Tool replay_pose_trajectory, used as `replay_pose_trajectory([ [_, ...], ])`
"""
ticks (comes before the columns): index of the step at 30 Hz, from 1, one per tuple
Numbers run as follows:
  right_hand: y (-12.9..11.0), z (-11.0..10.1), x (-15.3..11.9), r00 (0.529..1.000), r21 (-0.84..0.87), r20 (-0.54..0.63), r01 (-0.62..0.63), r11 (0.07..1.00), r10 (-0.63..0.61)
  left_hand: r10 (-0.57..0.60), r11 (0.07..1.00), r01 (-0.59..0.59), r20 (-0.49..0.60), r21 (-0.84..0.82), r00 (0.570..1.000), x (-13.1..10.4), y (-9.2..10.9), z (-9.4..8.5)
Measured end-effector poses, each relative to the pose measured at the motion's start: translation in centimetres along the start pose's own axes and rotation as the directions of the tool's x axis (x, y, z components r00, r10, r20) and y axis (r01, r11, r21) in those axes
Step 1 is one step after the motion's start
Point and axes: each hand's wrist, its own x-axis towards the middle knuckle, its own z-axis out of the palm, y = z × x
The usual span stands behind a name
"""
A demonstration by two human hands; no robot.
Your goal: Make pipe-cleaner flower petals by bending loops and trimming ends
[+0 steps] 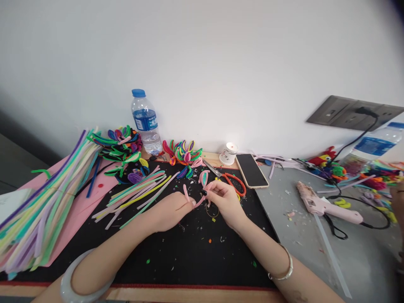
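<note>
Over the black mat [189,252], my left hand [176,210] is closed, thumb against fingers, on a pink pipe cleaner [186,193] whose end sticks up above the thumb. My right hand [225,204], with dark nails, pinches the same pink strand a little to the right. A looped pink and teal pipe cleaner piece [204,177] stands just above the right fingertips; whether it joins the strand I cannot tell. Below the right fingers hangs or lies a thin ring-like loop [212,211]. Orange-handled scissors [235,182] lie partly behind the right hand.
Pipe cleaner bundles [47,210] and loose strips [135,195] lie left. Colourful looped pieces [184,153], a water bottle [147,122] and a paper cup [228,153] stand along the wall. A phone [251,170] and corded glue gun [328,208] lie right; another person's hand shows at the edge.
</note>
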Motion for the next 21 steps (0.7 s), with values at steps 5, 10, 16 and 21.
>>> replay_pose_trajectory([
  [5, -0.1, 0.6, -0.5, 0.991, -0.019, 0.113, -0.069, 0.997, 0.071, 0.106, 0.988, -0.117, 0.105, 0.105, 0.989, -0.2, 1.0, -0.7],
  [10, -0.5, 1.1, -0.9, 0.974, 0.013, 0.183, -0.139, 0.990, 0.135, 0.123, 0.979, -0.145, 0.150, 0.145, 0.981, -0.3, 1.0, -0.5],
  [16, -0.7, 1.1, -1.1, 0.941, -0.023, 0.294, -0.167, 0.986, 0.166, 0.104, 0.944, -0.144, 0.147, 0.298, 0.984, -0.4, 0.9, 0.1],
  [21, -0.5, 1.2, -1.3, 0.930, -0.089, 0.335, -0.127, 0.988, 0.150, 0.158, 0.872, -0.236, 0.210, 0.430, 0.965, -0.4, 0.9, 0.6],
])
